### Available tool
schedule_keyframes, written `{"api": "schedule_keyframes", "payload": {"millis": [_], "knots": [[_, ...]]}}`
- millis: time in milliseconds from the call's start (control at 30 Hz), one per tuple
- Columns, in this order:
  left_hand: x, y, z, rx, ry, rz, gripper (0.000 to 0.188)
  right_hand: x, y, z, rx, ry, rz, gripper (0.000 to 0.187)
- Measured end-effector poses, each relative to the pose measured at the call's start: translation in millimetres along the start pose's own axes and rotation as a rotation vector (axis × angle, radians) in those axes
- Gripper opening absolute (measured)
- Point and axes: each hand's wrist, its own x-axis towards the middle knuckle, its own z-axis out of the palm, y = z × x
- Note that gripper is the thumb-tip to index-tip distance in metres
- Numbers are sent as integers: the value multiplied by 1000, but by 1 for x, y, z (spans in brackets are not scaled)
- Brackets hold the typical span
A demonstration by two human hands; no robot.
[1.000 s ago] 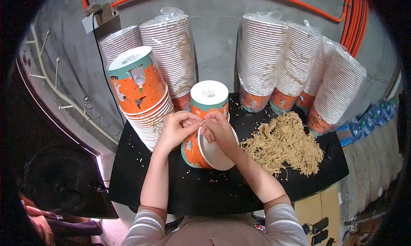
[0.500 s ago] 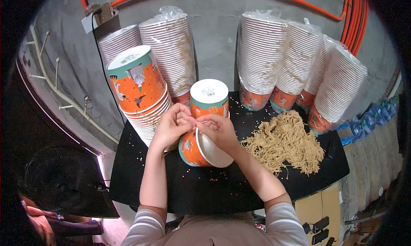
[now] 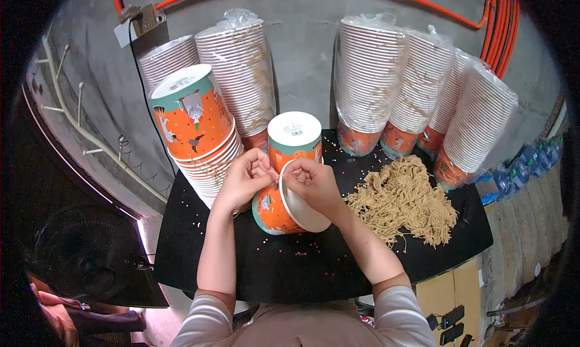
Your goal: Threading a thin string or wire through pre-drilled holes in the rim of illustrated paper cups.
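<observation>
In the head view, the left hand and right hand meet at the frame's centre, fingers curled at the rim of a tilted orange bucket; whether either is clamped on something cannot be told. The bucket lies on the black tabletop, just below an upturned bucket, with tan cords heaped right of centre.

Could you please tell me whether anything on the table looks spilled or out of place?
Yes: small pale and reddish bits lie strewn across the black table, some in front of the tipped orange bucket; scattered loose, they look spilled.
</observation>
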Motion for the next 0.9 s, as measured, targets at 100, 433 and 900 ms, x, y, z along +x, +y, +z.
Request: {"api": "schedule_keyframes", "payload": {"millis": [100,433,900], "knots": [[-1,0,-1,26,-15,-8,15,1,1,-1,49,13,23,12],[-4,7,10,58,-82,-125,16,2,-12,-11,8,-104,54,17],[-3,6,6,2,-136,-147,12,4,-32,-24,-262,-151,-200,21]]}}
